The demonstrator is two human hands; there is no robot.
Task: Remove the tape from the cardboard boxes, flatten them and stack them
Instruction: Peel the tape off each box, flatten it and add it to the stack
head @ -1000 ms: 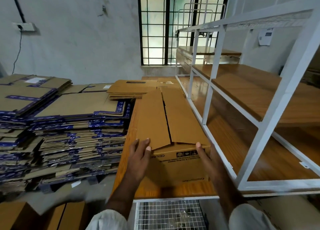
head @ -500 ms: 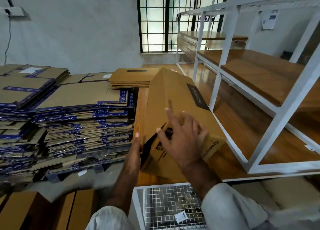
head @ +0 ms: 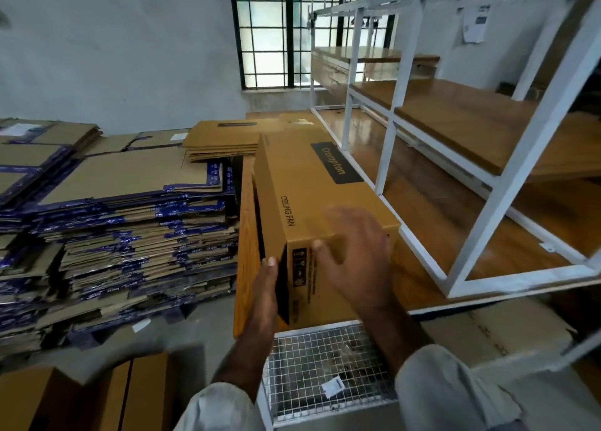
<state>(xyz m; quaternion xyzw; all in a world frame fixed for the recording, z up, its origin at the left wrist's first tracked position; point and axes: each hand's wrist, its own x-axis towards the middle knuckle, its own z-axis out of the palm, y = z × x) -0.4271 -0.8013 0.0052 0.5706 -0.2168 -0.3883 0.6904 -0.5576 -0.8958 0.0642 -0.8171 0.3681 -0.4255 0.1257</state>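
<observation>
A long brown cardboard box (head: 312,196) printed "Crompton" and "CEILING FAN" lies lengthwise on the wooden table (head: 432,203), its near end towards me. My left hand (head: 267,281) presses flat against the box's left near edge, where a dark gap shows. My right hand (head: 353,251) lies spread over the box's near top corner, blurred by motion. Behind the box a small stack of flattened brown boxes (head: 227,138) rests at the table's far left.
Tall piles of flattened boxes with blue tape (head: 113,222) fill the floor at left. A white metal shelf frame (head: 487,183) with wooden boards stands on the right. A wire mesh basket (head: 325,369) sits below the table's near edge. More brown boxes (head: 97,398) lie bottom left.
The box was lying with its open flaps up, then was tipped and rolled; now its printed side faces up. My right hand moved from the near end onto the top corner.
</observation>
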